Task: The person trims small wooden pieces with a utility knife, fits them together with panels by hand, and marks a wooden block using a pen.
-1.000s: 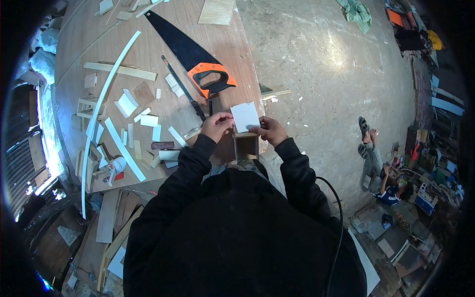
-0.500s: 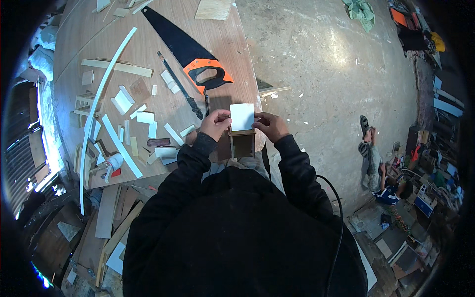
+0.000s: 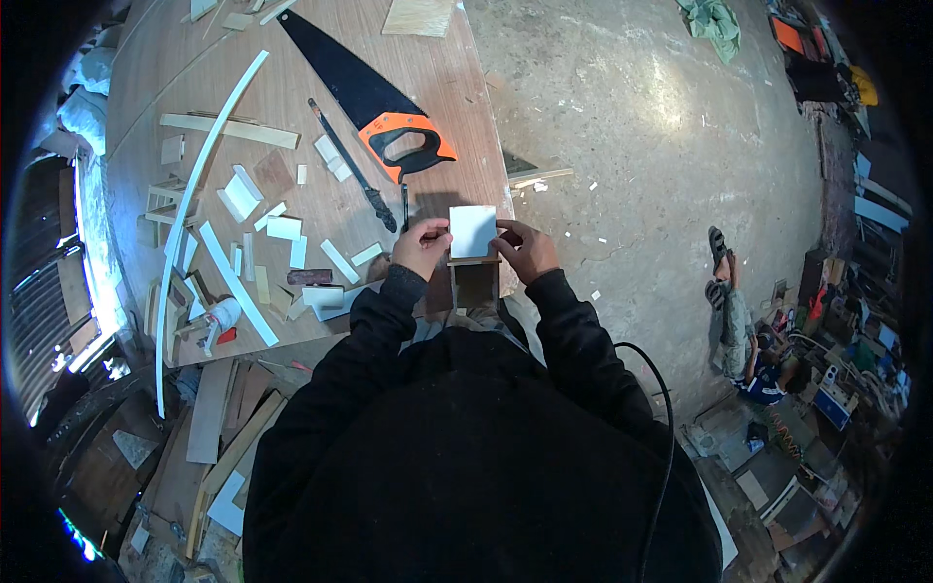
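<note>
A small white square panel [image 3: 473, 231] sits on top of a little brown wooden box [image 3: 476, 284] at the table's near right corner. The box's near side is an open, dark hollow. My left hand [image 3: 422, 247] pinches the panel's left edge between thumb and fingers. At the opposite edge my right hand [image 3: 528, 250] grips it the same way, fingertips on the upper right side. How the panel meets the box beneath cannot be made out.
On the wooden table [image 3: 321, 58] lie a handsaw [image 3: 389, 121] with an orange and black handle, a dark slim bar [image 3: 355, 170], a long curved white strip [image 3: 209, 185] and several small offcuts. Another person [image 3: 743, 360] sits on the floor at the right.
Both hands stay at the panel's edges. My right hand has shifted slightly left and its fingers sit a little differently; the whole view has moved slightly.
</note>
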Available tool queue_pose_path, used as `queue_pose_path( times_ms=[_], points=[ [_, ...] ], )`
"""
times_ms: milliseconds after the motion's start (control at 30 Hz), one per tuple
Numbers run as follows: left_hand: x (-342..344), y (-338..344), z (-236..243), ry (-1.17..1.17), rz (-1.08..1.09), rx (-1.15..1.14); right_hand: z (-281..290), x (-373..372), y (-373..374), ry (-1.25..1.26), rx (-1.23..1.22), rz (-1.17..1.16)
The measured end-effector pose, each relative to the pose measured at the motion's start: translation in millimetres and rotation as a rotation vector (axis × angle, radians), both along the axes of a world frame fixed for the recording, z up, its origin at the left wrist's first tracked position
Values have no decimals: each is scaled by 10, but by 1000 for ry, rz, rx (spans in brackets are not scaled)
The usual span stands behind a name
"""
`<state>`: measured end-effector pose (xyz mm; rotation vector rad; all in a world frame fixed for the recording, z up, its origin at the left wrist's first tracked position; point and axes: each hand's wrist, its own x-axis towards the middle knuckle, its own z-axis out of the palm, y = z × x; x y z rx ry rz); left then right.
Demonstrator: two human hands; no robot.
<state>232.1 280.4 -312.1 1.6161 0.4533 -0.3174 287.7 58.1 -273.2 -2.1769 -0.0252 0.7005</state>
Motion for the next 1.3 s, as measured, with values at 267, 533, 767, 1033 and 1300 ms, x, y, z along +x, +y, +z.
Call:
queue_pose_path(
  times_ms=[267,533,767,1033,1300],
  points=[
    [-3,99,168,105,-42,-399,23,186,-72,-12,316,-32],
    [12,190,229,159,-83,-194,119,365,32,145,273,-24],
    [-124,117,66,146,-56,-83,-46,254,3,183,301,-260],
    [-171,65,-50,75,-35,-69,-189,183,31,148,316,-313],
    [-268,84,-163,61,-35,-61,-176,159,46,167,298,-290]
  ],
)
